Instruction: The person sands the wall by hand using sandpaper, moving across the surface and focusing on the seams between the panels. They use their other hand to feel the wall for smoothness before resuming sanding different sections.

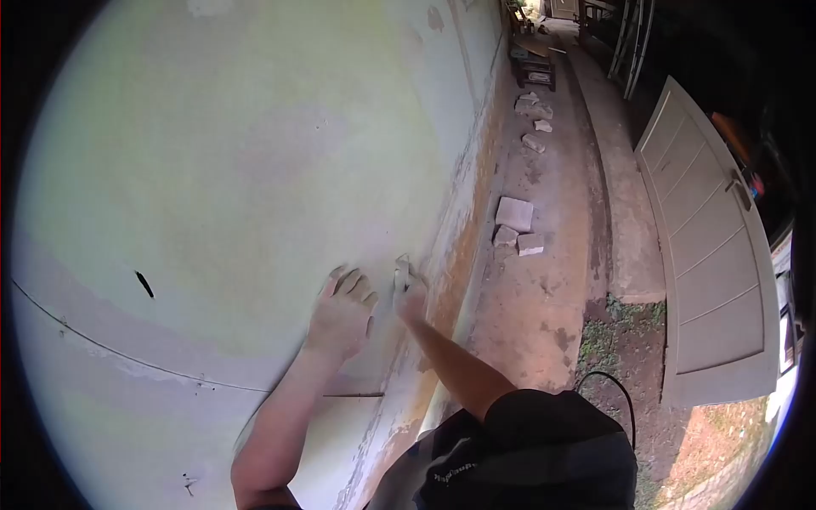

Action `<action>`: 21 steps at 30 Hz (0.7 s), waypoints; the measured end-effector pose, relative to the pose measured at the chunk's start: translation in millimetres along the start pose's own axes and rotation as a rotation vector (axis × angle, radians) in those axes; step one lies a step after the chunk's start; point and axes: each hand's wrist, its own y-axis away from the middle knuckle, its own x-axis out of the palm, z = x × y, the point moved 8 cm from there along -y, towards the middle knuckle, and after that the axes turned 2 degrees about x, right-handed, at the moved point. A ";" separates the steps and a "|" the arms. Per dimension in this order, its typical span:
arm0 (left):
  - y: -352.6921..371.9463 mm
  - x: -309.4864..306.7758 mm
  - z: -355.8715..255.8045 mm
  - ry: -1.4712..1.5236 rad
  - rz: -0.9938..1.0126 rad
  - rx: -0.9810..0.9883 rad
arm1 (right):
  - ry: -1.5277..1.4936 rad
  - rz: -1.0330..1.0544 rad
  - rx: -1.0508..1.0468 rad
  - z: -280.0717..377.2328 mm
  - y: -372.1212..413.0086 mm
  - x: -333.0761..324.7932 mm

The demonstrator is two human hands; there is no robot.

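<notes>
My left hand (340, 319) rests on a large pale green wall (212, 170), its fingers spread. Just to the right of it, my right hand (411, 297) is closed around a small pale flat tool (401, 270), its end up against the wall surface; I cannot tell its exact kind. The wall around both hands has a patchy, smoothed look with faint purplish areas. Close by my right forearm runs the wall's worn lower edge (463, 255), brown and flaking.
Broken white blocks (514, 214) lie along the concrete walkway (544, 297). A beige panelled door (705, 246) stands at the right. Dark cable (629, 391) curves over a grassy patch (620, 340). Further off are a small rack (535, 72) and leaning poles (633, 47).
</notes>
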 end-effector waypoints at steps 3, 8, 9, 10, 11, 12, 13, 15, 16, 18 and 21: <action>-6.1 4.5 -9.5 0.008 0.003 -0.031 | 0.083 0.241 0.682 -69.5 -9.5 -5.2; -0.8 8.8 -0.4 -0.040 0.008 -0.026 | -0.038 0.005 0.008 30.1 29.8 -5.9; -0.3 9.7 -1.6 -0.035 0.011 -0.031 | -0.090 -0.004 -0.015 39.0 41.4 -5.8; 0.2 7.9 -1.8 -0.039 0.000 -0.029 | -0.147 -0.017 -0.037 45.3 45.6 -5.6; 0.7 5.8 -1.0 -0.048 -0.011 -0.025 | -0.152 -0.020 -0.032 44.0 41.6 -9.4; -0.3 4.7 -1.0 -0.056 -0.006 -0.020 | -0.106 0.010 -0.124 49.1 33.0 -16.3; -2.4 3.8 -1.9 -0.033 -0.005 -0.031 | -0.056 0.039 -0.216 49.6 27.3 -19.0; -1.0 4.5 -1.8 -0.006 0.002 -0.040 | -0.027 0.071 -0.077 18.4 14.6 -12.5; 0.7 5.4 -1.2 -0.011 0.003 -0.036 | 0.006 0.116 0.050 -3.2 9.8 -6.8; 2.2 3.8 -1.9 -0.012 -0.010 -0.040 | -0.041 0.186 0.348 -40.1 0.0 1.7; -0.1 5.5 0.1 -0.025 0.026 -0.037 | -0.055 0.172 0.315 -33.3 13.6 3.6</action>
